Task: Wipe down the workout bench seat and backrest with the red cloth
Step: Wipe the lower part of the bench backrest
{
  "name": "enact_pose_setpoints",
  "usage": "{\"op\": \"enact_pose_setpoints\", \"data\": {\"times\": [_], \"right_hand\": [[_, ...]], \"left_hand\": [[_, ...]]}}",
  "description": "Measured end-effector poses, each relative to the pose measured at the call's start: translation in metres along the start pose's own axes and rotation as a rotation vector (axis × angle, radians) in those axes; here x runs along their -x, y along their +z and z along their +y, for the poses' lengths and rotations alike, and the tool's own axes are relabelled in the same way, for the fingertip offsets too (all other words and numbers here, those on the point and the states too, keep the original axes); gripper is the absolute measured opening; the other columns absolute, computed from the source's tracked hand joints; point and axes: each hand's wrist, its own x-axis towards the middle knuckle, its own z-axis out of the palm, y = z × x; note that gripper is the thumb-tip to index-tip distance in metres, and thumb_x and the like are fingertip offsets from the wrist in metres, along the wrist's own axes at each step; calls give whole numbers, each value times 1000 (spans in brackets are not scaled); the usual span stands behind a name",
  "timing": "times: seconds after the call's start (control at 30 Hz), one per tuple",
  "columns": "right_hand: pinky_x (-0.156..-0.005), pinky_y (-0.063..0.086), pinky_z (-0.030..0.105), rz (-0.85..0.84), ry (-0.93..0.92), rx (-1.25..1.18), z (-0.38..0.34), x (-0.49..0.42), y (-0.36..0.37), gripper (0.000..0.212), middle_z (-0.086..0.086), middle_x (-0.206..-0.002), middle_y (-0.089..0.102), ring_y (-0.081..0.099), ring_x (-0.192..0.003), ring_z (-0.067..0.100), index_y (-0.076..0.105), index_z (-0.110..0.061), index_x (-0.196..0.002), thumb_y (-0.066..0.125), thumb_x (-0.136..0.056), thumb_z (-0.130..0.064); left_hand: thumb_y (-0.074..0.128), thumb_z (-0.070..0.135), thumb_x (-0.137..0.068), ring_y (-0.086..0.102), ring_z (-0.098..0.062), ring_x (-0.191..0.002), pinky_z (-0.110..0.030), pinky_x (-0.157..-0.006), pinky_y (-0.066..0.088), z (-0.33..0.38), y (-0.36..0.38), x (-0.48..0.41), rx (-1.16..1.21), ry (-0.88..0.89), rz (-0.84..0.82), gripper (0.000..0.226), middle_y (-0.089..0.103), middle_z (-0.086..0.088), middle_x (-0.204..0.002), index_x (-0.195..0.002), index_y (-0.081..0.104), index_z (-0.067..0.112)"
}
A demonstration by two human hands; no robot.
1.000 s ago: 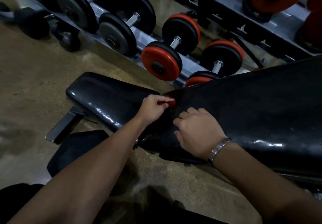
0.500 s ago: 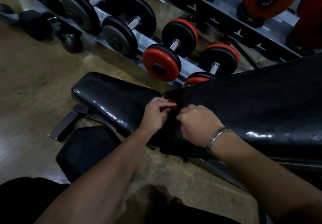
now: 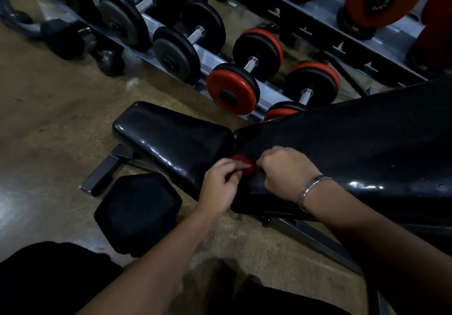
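The black padded bench seat (image 3: 171,138) lies low at centre left, and the inclined black backrest (image 3: 354,143) rises to the right. A small bunched red cloth (image 3: 243,165) sits at the gap between seat and backrest. My left hand (image 3: 220,185) pinches the cloth from the near side. My right hand (image 3: 286,172), with a metal bracelet on the wrist, has its fingers curled at the cloth's right edge on the backrest's lower end; whether it grips the cloth is hidden.
A rack of dumbbells (image 3: 232,89) with red and black plates runs behind the bench. A black hexagonal pad (image 3: 137,212) and the bench's metal foot (image 3: 102,172) lie on the brown floor at left. A kettlebell (image 3: 110,60) stands by the rack.
Both hands and the red cloth have slid toward me along the gap between seat and backrest. More of the cloth shows now.
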Motion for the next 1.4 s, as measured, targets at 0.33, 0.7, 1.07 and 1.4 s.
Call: {"op": "enact_pose_setpoints", "data": {"times": [0.33, 0.7, 1.07, 1.4], "right_hand": [[-84, 53, 39, -40, 14, -29, 4, 1, -3, 28, 5, -113, 65, 60, -105, 27, 67, -14, -110, 52, -86, -14], [-85, 54, 39, -48, -4, -56, 6, 7, -3, 31, 4, -115, 64, 59, -108, 25, 66, -15, -113, 51, -87, -14], [-88, 53, 41, -33, -7, -130, 10, 6, 2, 35, 3, -118, 65, 58, -112, 25, 68, -16, -113, 53, -83, -9], [-87, 55, 39, 36, 27, -380, 31, 8, 1, 49, -2, -118, 66, 62, -107, 23, 71, -23, -113, 51, -77, 3]], "left_hand": [[62, 1, -93, 62, -4, -114, -20, -102, 47, 2, 13, 28, -15, -18, 83, 31, 68, 18, -110, -103, 80, 24], [63, -5, -91, 63, -4, -116, -19, -102, 48, 10, 21, 31, 55, -23, 128, 32, 69, 13, -114, -98, 81, 21], [61, -3, -90, 63, -2, -110, -26, -100, 51, 17, 20, 25, -21, -32, 146, 31, 69, 19, -107, -96, 81, 20], [62, 1, -91, 60, -5, -118, -32, -105, 50, 21, 33, 31, -48, 8, 185, 33, 67, 19, -116, -105, 80, 25]]}}
